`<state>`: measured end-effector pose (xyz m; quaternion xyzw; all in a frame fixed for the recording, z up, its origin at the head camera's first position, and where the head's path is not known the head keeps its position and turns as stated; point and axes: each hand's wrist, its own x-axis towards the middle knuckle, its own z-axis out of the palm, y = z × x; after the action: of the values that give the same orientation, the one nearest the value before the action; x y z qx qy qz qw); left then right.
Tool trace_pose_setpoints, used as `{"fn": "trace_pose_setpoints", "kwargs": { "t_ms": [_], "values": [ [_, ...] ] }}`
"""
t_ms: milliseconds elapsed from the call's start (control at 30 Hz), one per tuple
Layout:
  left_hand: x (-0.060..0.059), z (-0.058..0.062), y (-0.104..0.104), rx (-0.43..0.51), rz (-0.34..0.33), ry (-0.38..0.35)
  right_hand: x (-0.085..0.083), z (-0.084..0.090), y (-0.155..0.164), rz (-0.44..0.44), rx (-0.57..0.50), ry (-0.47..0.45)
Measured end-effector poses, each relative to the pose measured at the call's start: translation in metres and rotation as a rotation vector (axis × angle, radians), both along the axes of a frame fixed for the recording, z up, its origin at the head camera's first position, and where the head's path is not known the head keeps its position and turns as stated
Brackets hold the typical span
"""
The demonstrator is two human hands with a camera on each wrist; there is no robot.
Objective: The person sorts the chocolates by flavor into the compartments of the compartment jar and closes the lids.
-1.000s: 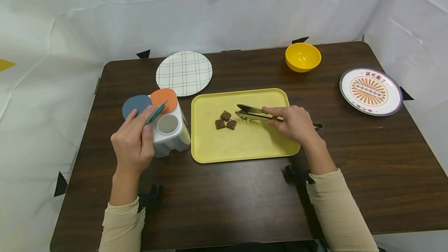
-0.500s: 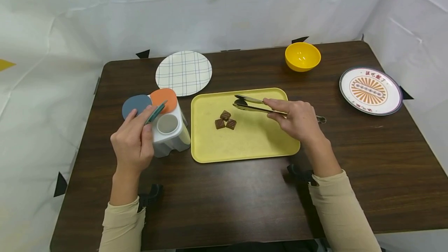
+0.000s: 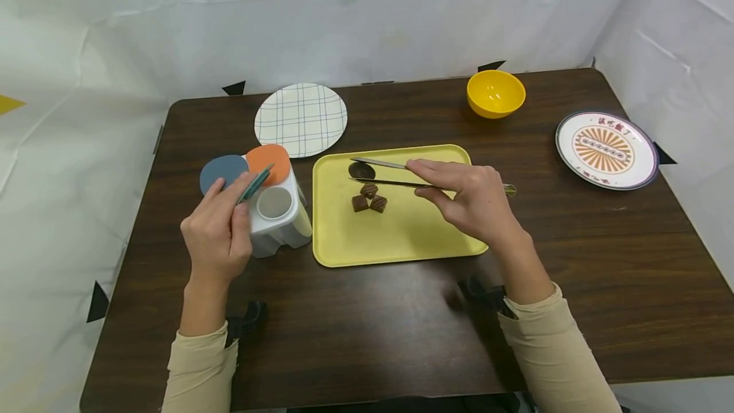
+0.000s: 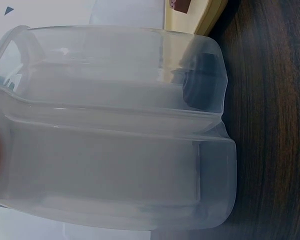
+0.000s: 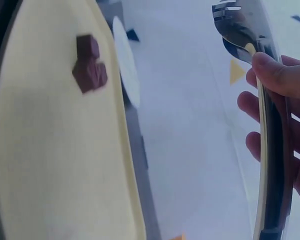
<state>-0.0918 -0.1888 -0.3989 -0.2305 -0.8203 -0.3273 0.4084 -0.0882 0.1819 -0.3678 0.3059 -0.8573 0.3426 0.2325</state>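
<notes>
Tongs (image 3: 362, 172) and the right hand (image 3: 467, 195) now sit farther left in the head view than half a second ago, the tips having come close to the three chocolates (image 3: 378, 203); the left hand (image 3: 220, 231) and the box (image 3: 278, 229) keep their places. The right hand's grip is clamped on the tongs, thumb and fingers on their arms; the tips stand apart, just above the chocolates in the frame, with a dark rounded head on the far arm; the right wrist view shows the tongs at upper right, clear of the tray (image 3: 395, 234). The chocolates lie clustered on the yellow tray, left of its middle, at the centre of the frame.

At centre left, the left hand's grip is pinched on a teal lid (image 3: 256, 185), tilted beside the box's open round mouth; an orange lid (image 3: 269, 163) and a blue lid (image 3: 222, 173) lie over the box's far side. Toward the top of the worktop (image 3: 367, 343) are a checked plate (image 3: 301, 121), upper left, and a yellow bowl (image 3: 496, 94), upper right; a printed plate (image 3: 608, 150) lies at the right.
</notes>
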Motion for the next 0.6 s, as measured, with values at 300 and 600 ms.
{"fn": "trace_pose_setpoints", "kwargs": {
  "t_ms": [300,600],
  "values": [
    [0.000,0.000,0.000,-0.009,-0.002,-0.008,0.004,0.009,-0.045,0.142,0.023,0.017],
    [0.000,-0.001,0.001,0.004,0.002,-0.001,-0.004,0.017,-0.074,0.212,0.052,0.063]
  ]
}}
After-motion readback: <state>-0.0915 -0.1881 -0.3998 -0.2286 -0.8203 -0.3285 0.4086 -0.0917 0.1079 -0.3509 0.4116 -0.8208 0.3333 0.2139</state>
